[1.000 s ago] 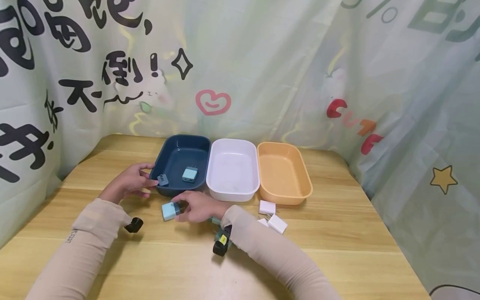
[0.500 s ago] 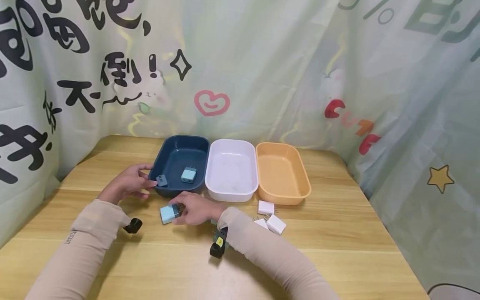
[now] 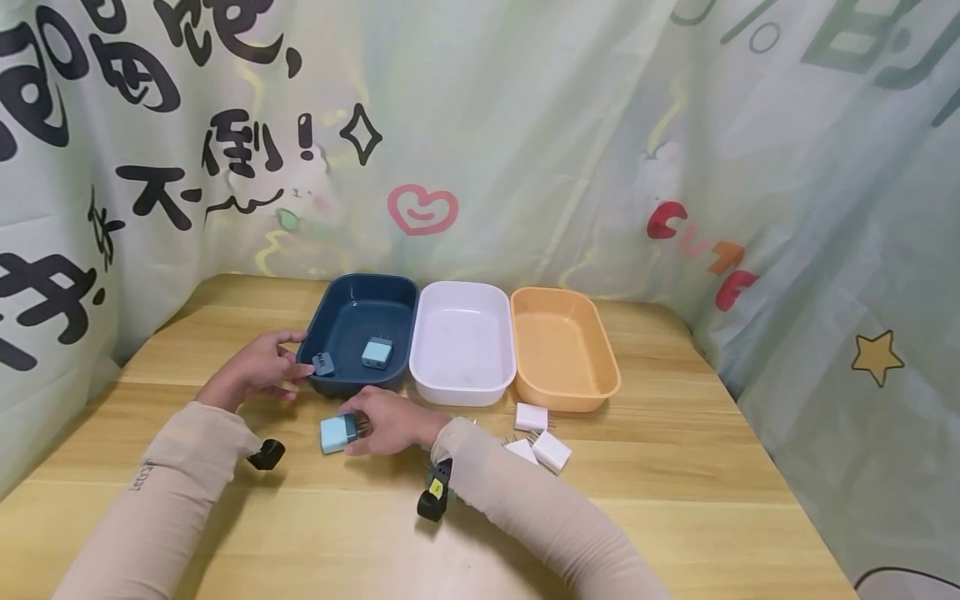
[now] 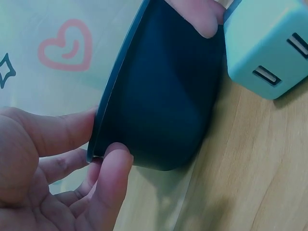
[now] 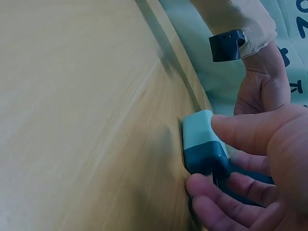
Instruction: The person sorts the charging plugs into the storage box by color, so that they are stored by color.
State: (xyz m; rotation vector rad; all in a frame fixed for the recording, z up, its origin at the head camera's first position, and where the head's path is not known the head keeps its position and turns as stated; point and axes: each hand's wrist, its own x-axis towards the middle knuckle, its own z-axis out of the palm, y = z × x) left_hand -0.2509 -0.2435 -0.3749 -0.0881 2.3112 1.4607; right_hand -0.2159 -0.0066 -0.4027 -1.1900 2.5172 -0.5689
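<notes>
My left hand (image 3: 258, 365) pinches the near left rim of a dark blue tray (image 3: 360, 292) between thumb and fingers, seen closely in the left wrist view. Just in front of that tray, my right hand (image 3: 393, 421) holds a light blue USB charger (image 3: 336, 435) by thumb and fingers. Its dark end with the metal prongs points toward the palm. Two USB slots show on the charger (image 4: 264, 48) in the left wrist view. In the right wrist view the charger (image 5: 198, 130) is at or close above the table. The tray contains another light blue charger (image 3: 377, 352) and a grey-blue one (image 3: 323, 364).
A white tray (image 3: 463, 287) and a yellow-orange tray (image 3: 566, 293) stand in a row beside the blue one. Several white chargers (image 3: 551, 452) lie on the wooden table (image 3: 675, 500) before them. Something greenish is mostly hidden under the right wrist. A printed curtain (image 3: 510, 150) hangs behind.
The right hand and its charger have shifted slightly toward the person. The left hand keeps its hold on the tray's rim. The head view has shifted a little.
</notes>
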